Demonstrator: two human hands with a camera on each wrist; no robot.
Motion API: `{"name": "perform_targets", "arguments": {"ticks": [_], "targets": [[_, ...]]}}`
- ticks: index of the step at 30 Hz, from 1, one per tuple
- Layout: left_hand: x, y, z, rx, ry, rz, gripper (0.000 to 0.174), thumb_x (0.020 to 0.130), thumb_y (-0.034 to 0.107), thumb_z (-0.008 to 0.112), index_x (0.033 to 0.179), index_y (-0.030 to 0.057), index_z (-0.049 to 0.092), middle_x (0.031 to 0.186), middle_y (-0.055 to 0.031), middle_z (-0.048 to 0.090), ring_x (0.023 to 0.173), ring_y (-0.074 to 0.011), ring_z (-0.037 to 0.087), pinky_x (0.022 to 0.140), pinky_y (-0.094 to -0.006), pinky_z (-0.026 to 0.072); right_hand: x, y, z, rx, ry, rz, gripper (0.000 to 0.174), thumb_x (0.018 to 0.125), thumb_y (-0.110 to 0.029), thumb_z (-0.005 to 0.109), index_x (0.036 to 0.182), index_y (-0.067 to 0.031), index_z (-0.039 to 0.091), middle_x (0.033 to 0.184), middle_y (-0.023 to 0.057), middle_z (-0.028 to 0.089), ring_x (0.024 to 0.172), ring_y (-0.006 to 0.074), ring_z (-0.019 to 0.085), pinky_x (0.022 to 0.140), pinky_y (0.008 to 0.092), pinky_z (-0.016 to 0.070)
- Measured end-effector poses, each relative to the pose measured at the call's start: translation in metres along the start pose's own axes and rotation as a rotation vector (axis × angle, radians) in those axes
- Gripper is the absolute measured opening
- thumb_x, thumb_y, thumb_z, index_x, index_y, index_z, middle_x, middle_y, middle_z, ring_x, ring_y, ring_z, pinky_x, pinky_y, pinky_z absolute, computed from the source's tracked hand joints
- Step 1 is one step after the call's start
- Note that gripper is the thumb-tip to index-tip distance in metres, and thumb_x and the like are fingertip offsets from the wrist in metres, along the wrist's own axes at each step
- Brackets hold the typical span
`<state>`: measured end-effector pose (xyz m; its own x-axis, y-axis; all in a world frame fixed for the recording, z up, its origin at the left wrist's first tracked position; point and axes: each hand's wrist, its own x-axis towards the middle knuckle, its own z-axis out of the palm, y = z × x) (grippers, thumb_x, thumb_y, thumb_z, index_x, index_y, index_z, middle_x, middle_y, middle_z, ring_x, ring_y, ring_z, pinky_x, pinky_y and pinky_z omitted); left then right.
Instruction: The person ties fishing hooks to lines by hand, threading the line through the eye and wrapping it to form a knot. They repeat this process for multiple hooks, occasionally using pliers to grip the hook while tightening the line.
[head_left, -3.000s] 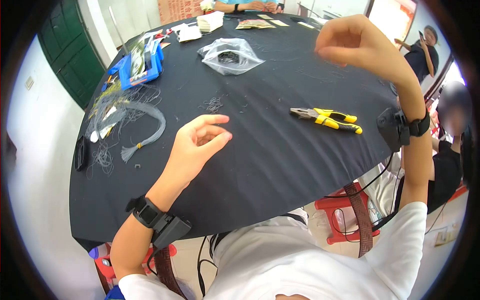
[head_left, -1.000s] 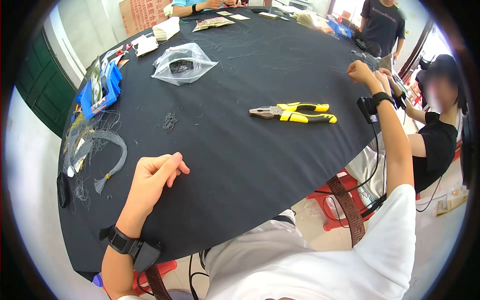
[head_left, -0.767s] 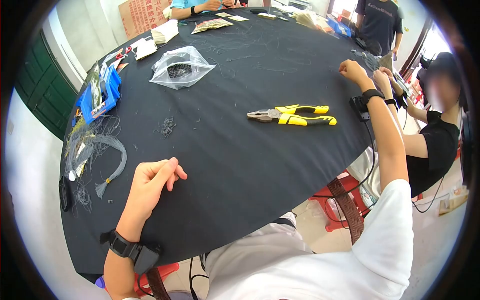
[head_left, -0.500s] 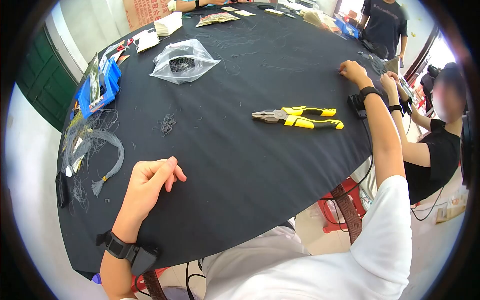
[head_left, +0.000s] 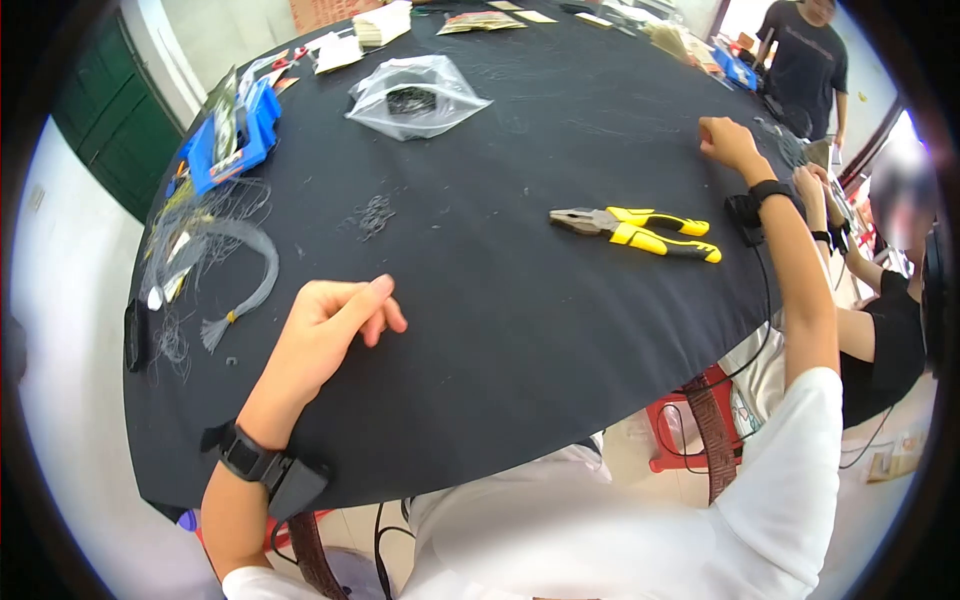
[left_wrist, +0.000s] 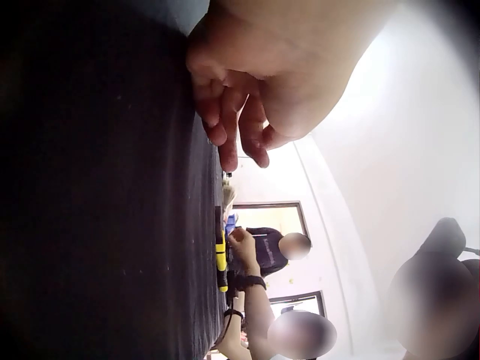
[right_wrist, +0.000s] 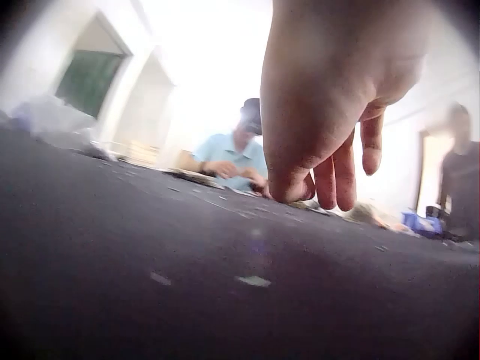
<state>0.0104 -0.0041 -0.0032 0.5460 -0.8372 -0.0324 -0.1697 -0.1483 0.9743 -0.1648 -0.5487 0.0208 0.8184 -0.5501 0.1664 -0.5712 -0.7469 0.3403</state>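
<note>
The left hand (head_left: 330,325) rests on the black cloth at the near left, its fingers loosely bent and holding nothing; the left wrist view shows the same hand (left_wrist: 262,90) with fingers hanging loose. At the table's right side the right hand (head_left: 732,145) is empty, fingers loosely bent; in the right wrist view the hand (right_wrist: 337,112) has its fingers pointing down close to the cloth. Yellow-and-black pliers (head_left: 640,232) lie between the hands, nearer the right one. A small heap of dark bits (head_left: 374,217) lies beyond the left hand.
A clear plastic bag (head_left: 440,112) with dark contents stands toward the back. At the left are a blue tray (head_left: 262,130), a tied bundle of grey strands (head_left: 268,262) and a black object (head_left: 136,335). Paper stacks (head_left: 383,24) lie at the back. Another person (head_left: 885,320) sits at the right.
The head view has swung and shifted. Both hands were raised with spread fingers three seconds ago; since then they have lowered and the fingers have relaxed. The pliers lie as before.
</note>
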Motion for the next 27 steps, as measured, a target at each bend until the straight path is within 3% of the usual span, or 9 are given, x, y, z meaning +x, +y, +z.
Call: {"name": "perform_targets", "arguments": {"ticks": [4,10,14,16,18,19,21,23,27], "targets": [[0.000,0.001,-0.001,-0.016,-0.003,-0.010,0.041,0.092,0.030,0.051,0.065,0.0014,0.062,0.075,-0.0059,0.065,0.069,-0.0089,0.052,0.065,-0.0228,0.0382,-0.012,-0.087,-0.056,0.204,0.430,-0.352,0.012,0.075,-0.014,0.058,0.082,-0.0058,0.053,0.071,0.0109,0.057,0.066,0.0252,0.058,0.060,0.0348,0.0462],[-0.003,0.010,-0.007,-0.339,0.165,0.045,0.045,0.094,0.037,0.039,0.108,-0.0011,0.059,0.109,-0.0092,0.061,0.065,-0.0084,0.047,0.058,-0.0193,0.0343,-0.097,-0.265,-0.185,1.148,-0.009,-0.965,0.015,0.079,-0.018,0.060,0.082,-0.0039,0.061,0.065,0.0006,0.055,0.063,0.0067,0.053,0.059,0.0238,0.0444],[-0.007,0.008,-0.028,-0.592,-0.205,0.132,0.070,0.093,0.055,0.024,0.121,-0.0025,0.052,0.114,-0.0182,0.059,0.066,-0.0127,0.050,0.052,-0.0206,0.0347,-0.126,-0.318,-0.236,1.527,0.007,-1.002,0.018,0.076,-0.019,0.062,0.084,-0.0032,0.063,0.062,0.0009,0.056,0.055,0.0079,0.050,0.052,0.0220,0.0410],[-0.006,0.014,-0.036,-0.598,-0.430,0.063,0.081,0.091,0.063,0.015,0.105,-0.0028,0.060,0.097,-0.0200,0.064,0.052,-0.0157,0.047,0.046,-0.0208,0.0333,-0.128,-0.330,-0.253,1.579,0.243,-0.891,0.020,0.075,-0.021,0.063,0.086,-0.0037,0.065,0.064,0.0010,0.057,0.053,0.0069,0.048,0.047,0.0214,0.0375],[-0.002,0.002,-0.054,-0.604,-0.743,0.162,0.084,0.091,0.063,0.012,0.094,-0.0022,0.064,0.081,-0.0189,0.066,0.045,-0.0162,0.045,0.044,-0.0208,0.0319,-0.131,-0.328,-0.275,1.697,-0.043,-0.611,0.024,0.078,-0.020,0.064,0.095,-0.0032,0.065,0.068,0.0058,0.063,0.056,0.0089,0.056,0.052,0.0206,0.0423],[-0.013,0.013,-0.051,-0.512,-0.510,0.065,0.079,0.093,0.060,0.019,0.071,0.0001,0.066,0.055,-0.0105,0.059,0.041,-0.0130,0.043,0.042,-0.0200,0.0287,-0.130,-0.327,-0.278,1.728,-0.100,-0.542,0.023,0.080,-0.020,0.064,0.096,-0.0035,0.064,0.070,0.0055,0.063,0.058,0.0081,0.056,0.053,0.0201,0.0422],[-0.012,0.021,-0.063,-0.009,-0.247,-0.010,0.072,0.093,0.056,0.028,0.062,0.0009,0.064,0.048,-0.0045,0.053,0.042,-0.0099,0.043,0.043,-0.0197,0.0295,-0.114,-0.317,-0.220,1.722,0.120,-0.705,0.010,0.084,-0.017,0.061,0.082,-0.0066,0.061,0.067,-0.0056,0.053,0.057,-0.0002,0.043,0.049,0.0192,0.0312],[-0.007,0.022,-0.065,0.338,0.012,-0.084,0.061,0.091,0.047,0.048,0.050,0.0030,0.059,0.044,0.0024,0.046,0.043,-0.0059,0.040,0.044,-0.0201,0.0309,-0.118,-0.311,-0.187,1.673,-0.072,-0.648,0.011,0.084,-0.019,0.061,0.083,-0.0080,0.062,0.069,-0.0057,0.054,0.058,0.0003,0.045,0.049,0.0186,0.0331],[-0.003,0.006,-0.091,0.575,0.081,-0.129,0.054,0.084,0.045,0.057,0.049,0.0037,0.057,0.042,0.0010,0.044,0.043,-0.0070,0.040,0.045,-0.0228,0.0311,-0.133,-0.309,-0.143,1.458,-0.349,-0.698,0.010,0.079,-0.014,0.062,0.078,-0.0041,0.060,0.067,-0.0027,0.058,0.061,0.0039,0.052,0.055,0.0207,0.0407]]}}
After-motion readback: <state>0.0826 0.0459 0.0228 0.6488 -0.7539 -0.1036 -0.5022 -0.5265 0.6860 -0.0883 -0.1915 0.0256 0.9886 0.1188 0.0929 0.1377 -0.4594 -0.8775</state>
